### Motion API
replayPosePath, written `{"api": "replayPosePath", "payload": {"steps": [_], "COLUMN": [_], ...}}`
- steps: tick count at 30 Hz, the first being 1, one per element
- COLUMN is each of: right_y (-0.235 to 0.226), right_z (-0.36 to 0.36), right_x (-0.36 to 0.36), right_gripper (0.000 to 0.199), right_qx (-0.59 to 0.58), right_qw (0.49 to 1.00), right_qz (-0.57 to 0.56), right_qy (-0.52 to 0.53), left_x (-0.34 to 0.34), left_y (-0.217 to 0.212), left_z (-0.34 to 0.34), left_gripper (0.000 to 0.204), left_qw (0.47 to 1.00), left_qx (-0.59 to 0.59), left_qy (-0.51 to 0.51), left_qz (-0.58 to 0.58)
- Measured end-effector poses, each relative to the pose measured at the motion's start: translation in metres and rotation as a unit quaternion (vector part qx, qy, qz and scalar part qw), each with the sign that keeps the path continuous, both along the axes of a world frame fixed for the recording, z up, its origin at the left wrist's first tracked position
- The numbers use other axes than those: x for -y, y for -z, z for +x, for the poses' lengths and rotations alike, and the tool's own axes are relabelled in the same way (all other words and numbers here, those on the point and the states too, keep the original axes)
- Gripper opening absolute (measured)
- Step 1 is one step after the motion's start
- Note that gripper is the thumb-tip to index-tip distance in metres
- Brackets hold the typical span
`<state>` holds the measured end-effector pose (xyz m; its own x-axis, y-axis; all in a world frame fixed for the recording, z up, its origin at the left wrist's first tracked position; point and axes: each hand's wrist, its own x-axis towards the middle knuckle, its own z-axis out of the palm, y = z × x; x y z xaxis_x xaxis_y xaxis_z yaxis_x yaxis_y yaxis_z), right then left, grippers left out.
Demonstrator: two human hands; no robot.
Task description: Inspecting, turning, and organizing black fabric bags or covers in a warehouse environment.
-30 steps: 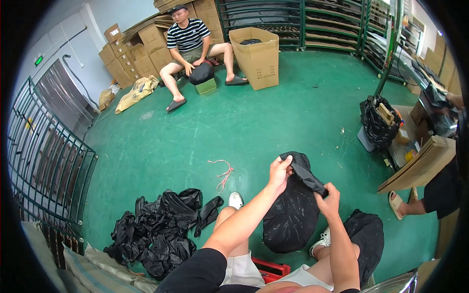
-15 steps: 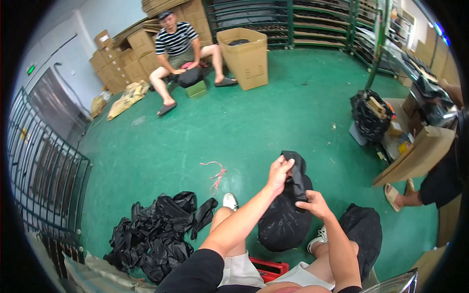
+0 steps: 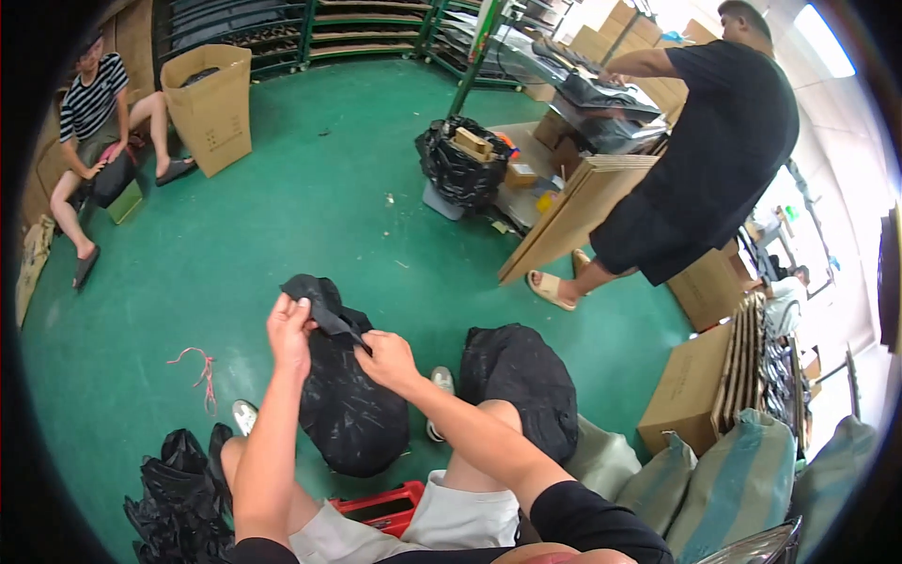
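Observation:
A piece of black fabric (image 3: 331, 315) is stretched between my hands. My left hand (image 3: 289, 334) is closed on its left part, thumb on top. With thumb and fingers, my right hand (image 3: 387, 359) pinches its right edge. Beneath the fabric, between my feet, a rounded black cloth-covered bundle (image 3: 355, 423) sits on the green floor; its contents are hidden. A second black cloth bundle (image 3: 526, 381) stands by my right leg. To the left of my legs lies a heap of loose black fabric pieces (image 3: 178, 498).
Pink string (image 3: 202, 376) lies on the floor. A red plastic object (image 3: 390, 508) shows between my thighs. At right are a standing person (image 3: 714, 160), cardboard sheets (image 3: 573, 211) and stuffed sacks (image 3: 738, 479). Far left, a seated person (image 3: 99, 122) is beside a cardboard box (image 3: 211, 113).
My view has swung to the right, bringing the standing person and the sacks into sight. Both hands still hold the black fabric, with the right hand now at its edge.

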<state>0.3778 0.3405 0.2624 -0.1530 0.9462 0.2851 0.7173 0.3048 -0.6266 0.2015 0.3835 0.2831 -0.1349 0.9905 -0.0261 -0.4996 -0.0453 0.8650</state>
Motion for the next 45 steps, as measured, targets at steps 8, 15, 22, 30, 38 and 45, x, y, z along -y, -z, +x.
{"api": "replayPosePath", "payload": {"steps": [8,15,22,30,38,45], "right_y": [-0.019,-0.011,-0.013,-0.009,-0.013,-0.007], "right_z": [0.005,-0.005,0.015,-0.012,0.017,0.016], "right_x": [-0.008,-0.014,-0.020,-0.017,-0.017,-0.027], "right_gripper": [0.027,0.031,0.021,0.027,0.026,0.050], "right_qx": [-0.086,-0.418,-0.635,-0.691,-0.692,-0.453], "right_qw": [0.965,0.868,0.695,0.640,0.641,0.887], "right_qz": [0.235,-0.263,-0.325,-0.318,-0.310,-0.085], "right_qy": [0.084,-0.042,-0.087,-0.112,-0.115,-0.036], "left_x": [0.002,0.022,0.042,0.046,0.027,0.025], "left_y": [0.006,0.018,-0.008,-0.006,0.007,-0.002], "left_z": [0.001,0.018,0.040,0.032,0.036,0.021], "left_gripper": [0.009,0.057,0.087,0.059,0.037,0.010], "left_qw": [0.998,0.975,0.875,0.859,0.871,0.916], "left_qx": [0.055,-0.123,-0.433,-0.459,-0.430,-0.369], "left_qy": [-0.034,0.167,0.080,-0.110,-0.090,-0.013], "left_qz": [0.004,0.083,0.202,0.199,0.222,0.156]}}
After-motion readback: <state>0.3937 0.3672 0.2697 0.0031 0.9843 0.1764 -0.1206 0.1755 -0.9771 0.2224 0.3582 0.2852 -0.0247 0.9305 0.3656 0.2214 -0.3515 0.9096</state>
